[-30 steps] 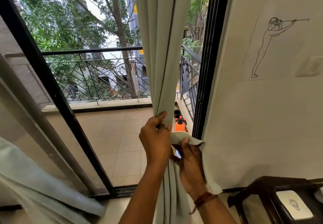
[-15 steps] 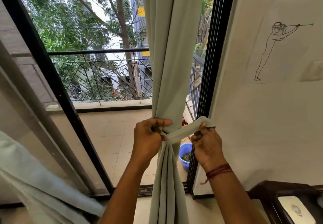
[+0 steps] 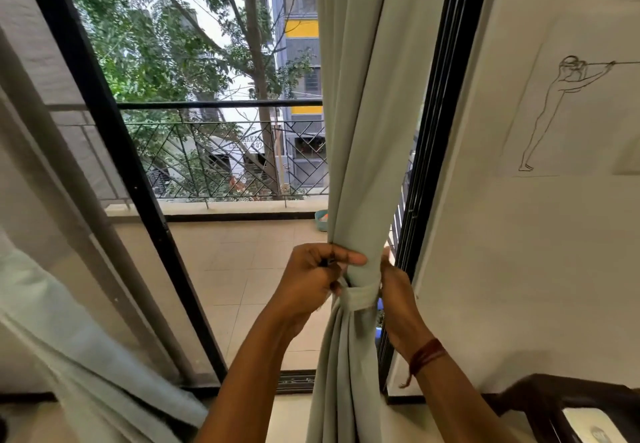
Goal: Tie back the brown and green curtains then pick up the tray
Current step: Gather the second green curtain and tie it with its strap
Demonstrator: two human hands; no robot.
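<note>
A pale green curtain (image 3: 367, 131) hangs gathered in front of the balcony door's right edge. A matching fabric tie-back band (image 3: 360, 296) wraps around its waist. My left hand (image 3: 311, 278) pinches the band's left end against the curtain, thumb across the folds. My right hand (image 3: 396, 290) holds the band's other end on the curtain's right side, partly hidden behind the fabric. No brown curtain shows. A dark wooden tray or table (image 3: 568, 404) sits at the bottom right corner.
A second pale curtain (image 3: 69, 338) billows in at the lower left. The black door frame (image 3: 436, 131) stands right of the curtain, a white wall with a line drawing (image 3: 554, 113) beyond it. The tiled balcony (image 3: 242, 262) with railing lies outside.
The band, which stretched out to the right half a second ago, is now drawn tight around the curtain. My right hand moved in against the curtain; the view shifted closer.
</note>
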